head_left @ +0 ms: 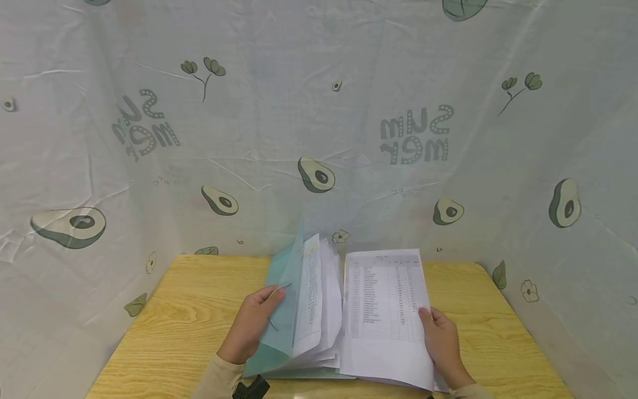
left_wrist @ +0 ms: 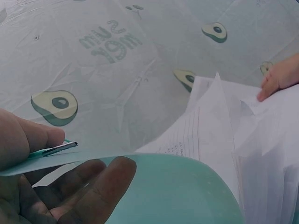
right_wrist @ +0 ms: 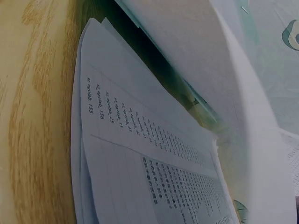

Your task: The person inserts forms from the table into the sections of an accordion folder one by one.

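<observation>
A teal plastic folder (head_left: 264,357) lies opened on the table, its front cover raised. My left hand (head_left: 251,321) pinches that cover by its outer edge, with a thin cord (head_left: 273,324) hanging beside the fingers. In the left wrist view, the thumb is above the cover (left_wrist: 173,186) and the other fingers are beneath it. Several loose papers (head_left: 329,310) stand partly fanned inside the folder. To their right, my right hand (head_left: 443,343) grips the right edge of some printed table sheets (head_left: 384,349), thumb on top. The right wrist view shows more printed sheets (right_wrist: 140,135) but no fingers.
The wooden table (head_left: 199,299) extends to both sides of the folder. Behind and around it hangs a pale curtain (head_left: 269,122) printed with avocados and leaves. A small black device (head_left: 251,388) sits by my left wrist.
</observation>
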The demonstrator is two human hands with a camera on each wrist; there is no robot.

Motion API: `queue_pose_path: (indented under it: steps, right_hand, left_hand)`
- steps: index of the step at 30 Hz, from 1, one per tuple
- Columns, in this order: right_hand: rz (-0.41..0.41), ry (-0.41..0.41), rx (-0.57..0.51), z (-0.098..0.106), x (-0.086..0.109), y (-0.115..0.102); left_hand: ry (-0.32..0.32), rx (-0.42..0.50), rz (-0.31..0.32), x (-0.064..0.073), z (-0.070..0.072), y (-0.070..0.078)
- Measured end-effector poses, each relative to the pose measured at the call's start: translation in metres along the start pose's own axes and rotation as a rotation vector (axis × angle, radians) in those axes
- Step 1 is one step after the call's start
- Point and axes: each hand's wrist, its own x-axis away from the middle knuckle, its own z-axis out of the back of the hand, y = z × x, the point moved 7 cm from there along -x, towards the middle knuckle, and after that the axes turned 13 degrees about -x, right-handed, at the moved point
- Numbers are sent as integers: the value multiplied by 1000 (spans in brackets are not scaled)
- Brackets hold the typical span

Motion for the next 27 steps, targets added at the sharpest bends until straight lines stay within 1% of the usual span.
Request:
queue_pose_path:
  steps: [5, 9, 13, 19, 22, 27]
  right_hand:
    - [29, 34, 14, -3, -3, 0]
    - [40, 54, -41, -9, -5, -1]
    - [37, 50, -88, -12, -4, -1]
    - [36, 58, -26, -6, -7, 4]
    - [25, 36, 1, -3, -9, 7]
    - [-18, -36, 23, -3, -9, 9]
  left_hand:
    - [-8, -2, 0, -1, -1, -2]
    - [-8, -9, -1, -1, 0, -3]
    - [-7, -6, 4, -1, 0, -3]
    - [-14, -18, -6, -1, -1, -2]
    - [-12, -13, 2, -1, -1, -2]
    - [-3, -16, 15, -3, -1, -2]
